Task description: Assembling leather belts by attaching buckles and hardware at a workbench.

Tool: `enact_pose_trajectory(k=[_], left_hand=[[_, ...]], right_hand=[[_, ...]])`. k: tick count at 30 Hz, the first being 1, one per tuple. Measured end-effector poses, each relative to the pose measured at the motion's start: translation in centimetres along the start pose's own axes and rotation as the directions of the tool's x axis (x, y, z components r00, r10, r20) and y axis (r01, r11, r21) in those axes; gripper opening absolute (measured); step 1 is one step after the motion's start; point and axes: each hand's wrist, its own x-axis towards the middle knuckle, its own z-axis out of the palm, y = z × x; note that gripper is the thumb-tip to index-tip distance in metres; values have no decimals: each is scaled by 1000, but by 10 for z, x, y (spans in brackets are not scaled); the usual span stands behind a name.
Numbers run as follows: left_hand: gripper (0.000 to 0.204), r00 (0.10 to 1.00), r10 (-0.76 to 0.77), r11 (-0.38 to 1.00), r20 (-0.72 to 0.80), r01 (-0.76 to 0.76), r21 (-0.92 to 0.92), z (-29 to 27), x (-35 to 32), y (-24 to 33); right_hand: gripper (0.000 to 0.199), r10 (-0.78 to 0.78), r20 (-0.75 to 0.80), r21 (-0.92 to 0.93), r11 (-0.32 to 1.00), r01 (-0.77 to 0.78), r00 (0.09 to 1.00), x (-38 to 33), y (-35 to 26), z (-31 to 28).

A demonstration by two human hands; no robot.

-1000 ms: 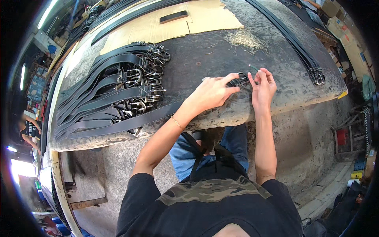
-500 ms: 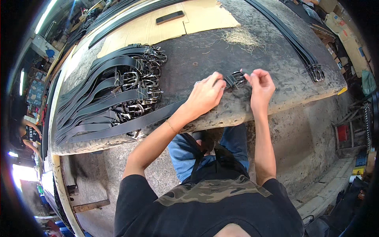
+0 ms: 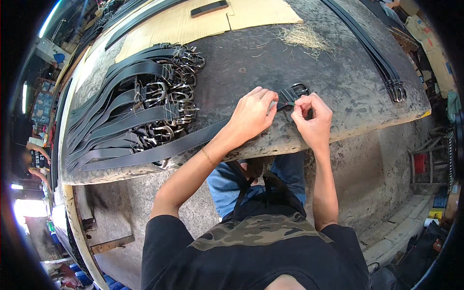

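A black leather belt (image 3: 186, 144) with pale edge stitching lies slantwise along the near part of the table. Its buckle (image 3: 300, 89), dark and metallic, is at the right end. My left hand (image 3: 253, 115) is closed on the belt just short of the buckle end, thumb and fingers pinching the strap. Close beside it, my right hand (image 3: 314, 118) is closed in a pinch, fingertips against the near side of the strap below the buckle. What those fingertips hold is too small to make out.
Heaped black belts (image 3: 121, 104) with metal buckles fill the table's left side. Beyond are cardboard (image 3: 169, 31), a phone (image 3: 209, 8) and a tangle of thin straw-coloured strands (image 3: 307, 39). More belts (image 3: 372, 55) lie at right. Another person (image 3: 38, 159) is at far left.
My right hand has moved from the buckle's right side down and left to the strap below it. The buckle now points up and right. My left hand keeps its grip.
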Motion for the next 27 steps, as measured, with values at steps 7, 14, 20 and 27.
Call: enact_pose_trajectory(k=[7,14,20,27], left_hand=[[15,1000,-12,1000,14,13,-13,-1,-1,0],[15,1000,8,1000,10,-8,-16,1,0,0],[15,1000,-3,1000,5,3,-6,0,-2,-1],[13,947,-321,920,33,320,-226,-7,30,-3]], right_hand=[[13,0,24,-50,999,1,1000,1,-5,0],[12,20,28,-66,998,-18,999,1,-5,0],[13,19,34,-48,999,-17,999,0,-6,1],[6,259,-266,369,917,-150,929,-1,10,-1]])
